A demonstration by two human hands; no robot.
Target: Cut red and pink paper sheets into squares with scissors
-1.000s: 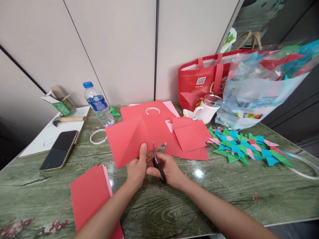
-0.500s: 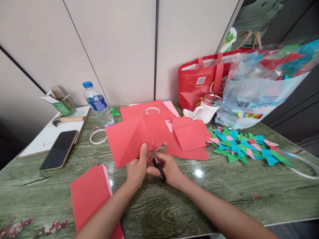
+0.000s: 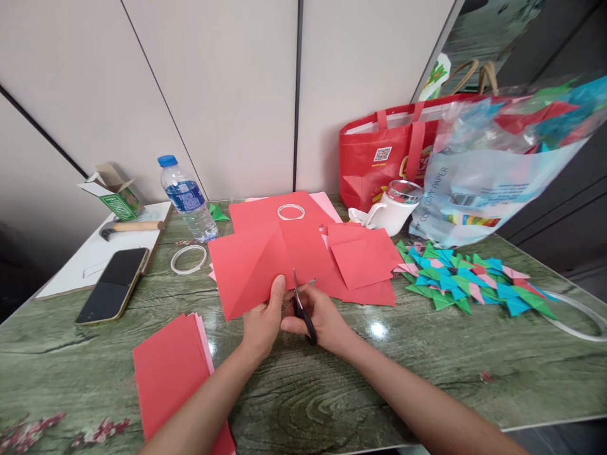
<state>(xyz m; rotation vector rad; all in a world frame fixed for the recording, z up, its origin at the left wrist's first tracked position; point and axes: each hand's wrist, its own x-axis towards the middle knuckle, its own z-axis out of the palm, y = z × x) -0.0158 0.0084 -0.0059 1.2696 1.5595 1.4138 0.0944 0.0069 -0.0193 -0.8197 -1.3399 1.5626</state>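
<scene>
My left hand (image 3: 262,323) pinches the lower edge of a creased red paper sheet (image 3: 253,265), holding it up over the table. Beside it, my right hand (image 3: 318,316) is closed round the black handles of a small pair of scissors (image 3: 300,306), whose blades point up into the sheet's bottom edge. More red sheets (image 3: 365,262) lie flat behind the held one. A stack of red paper (image 3: 173,373) rests near my left forearm.
On the green wood-grain table (image 3: 427,354) sit a phone (image 3: 114,284), a water bottle (image 3: 186,199), tape rings (image 3: 188,259), a white mug (image 3: 393,208), a pile of folded paper triangles (image 3: 467,278), a red bag (image 3: 386,158) and a plastic bag of paper (image 3: 497,170).
The held red sheet has shifted slightly right and lower, and both hands with the scissors have moved a little that way.
</scene>
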